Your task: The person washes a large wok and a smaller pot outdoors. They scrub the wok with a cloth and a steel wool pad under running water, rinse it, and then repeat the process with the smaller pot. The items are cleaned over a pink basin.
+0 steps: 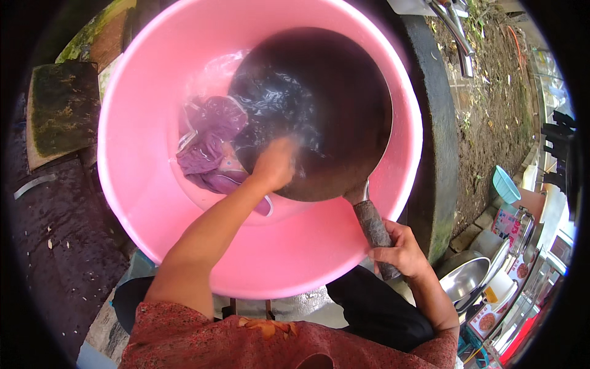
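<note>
A dark wok (341,106) is tilted inside a large pink plastic basin (286,272), with water rippling in its bowl. My right hand (401,249) grips its wrapped handle (372,223) over the basin's lower right rim. Inside the wok, near its lower left side, is my left hand (275,163). It is motion-blurred with the fingers curled, and whatever may be under them is hidden. A wet purple cloth (212,133) with pale edging lies in the basin's water, left of the wok and partly beneath my left forearm.
A dark ledge (435,138) runs close along the basin's right side. Beyond it are bare soil (488,115), a light blue plastic basket (506,184) and a metal bowl (465,276) among other kitchenware. Metal tools (454,32) rest at top right. A mossy slab (64,110) lies at left.
</note>
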The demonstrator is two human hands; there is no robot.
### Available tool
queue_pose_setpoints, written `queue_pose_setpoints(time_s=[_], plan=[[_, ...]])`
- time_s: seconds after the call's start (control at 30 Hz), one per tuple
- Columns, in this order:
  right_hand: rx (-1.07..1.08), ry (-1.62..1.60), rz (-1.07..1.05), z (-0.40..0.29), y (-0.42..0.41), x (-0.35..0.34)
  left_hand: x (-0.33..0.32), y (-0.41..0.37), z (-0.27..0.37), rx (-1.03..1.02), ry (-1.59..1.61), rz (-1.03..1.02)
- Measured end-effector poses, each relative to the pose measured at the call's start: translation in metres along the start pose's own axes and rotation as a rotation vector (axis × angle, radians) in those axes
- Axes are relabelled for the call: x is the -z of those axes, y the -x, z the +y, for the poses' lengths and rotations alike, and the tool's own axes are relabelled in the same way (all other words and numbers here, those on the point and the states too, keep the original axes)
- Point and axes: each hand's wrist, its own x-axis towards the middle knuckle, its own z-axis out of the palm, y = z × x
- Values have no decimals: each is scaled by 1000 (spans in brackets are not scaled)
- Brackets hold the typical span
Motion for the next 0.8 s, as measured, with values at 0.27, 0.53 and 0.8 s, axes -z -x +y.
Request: queue_pose_setpoints(time_s=[0.27, 0.53, 0.8], plan=[[13, -26, -34, -4, -6, -5, 17, -50, -37, 139, -238, 141], [10, 27, -34, -3, -2, 3, 21, -52, -50, -13, -338, -18], [-5, -18, -7, 1, 0, 4, -5, -22, -11, 28, -11, -178]])
